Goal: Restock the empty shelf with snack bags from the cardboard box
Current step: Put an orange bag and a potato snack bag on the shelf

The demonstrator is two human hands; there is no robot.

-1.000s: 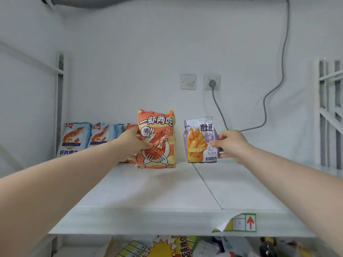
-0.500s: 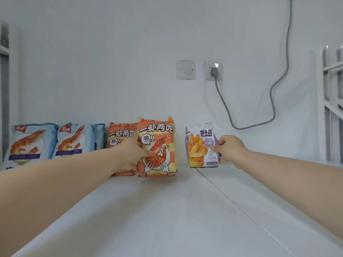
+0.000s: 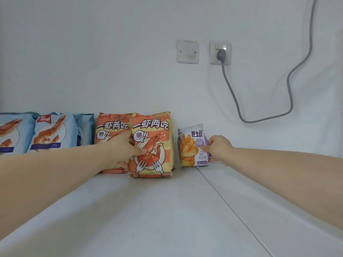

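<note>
On the white shelf [image 3: 167, 210] an orange shrimp-snack bag [image 3: 154, 138] stands upright against the back wall. My left hand [image 3: 122, 151] grips its left edge, thumb across the front. To its right stands a small purple potato-stick bag [image 3: 191, 143], pinched at its right edge by my right hand [image 3: 219, 149]. Left of the held orange bag a second orange bag [image 3: 109, 127] stands, partly hidden by my left hand. Further left is a row of blue shrimp-chip bags [image 3: 52, 132]. The cardboard box is out of view.
A wall socket [image 3: 220, 52] with a grey plug and cable [image 3: 289, 86] sits above the purple bag, beside a blank wall plate [image 3: 187, 51]. A seam [image 3: 232, 206] runs through the shelf surface from the purple bag toward the front right.
Both hands have pushed the orange bag and the purple bag further back on the shelf, close to the wall. The view has moved in and down, so the shelf's front edge is out of sight.
</note>
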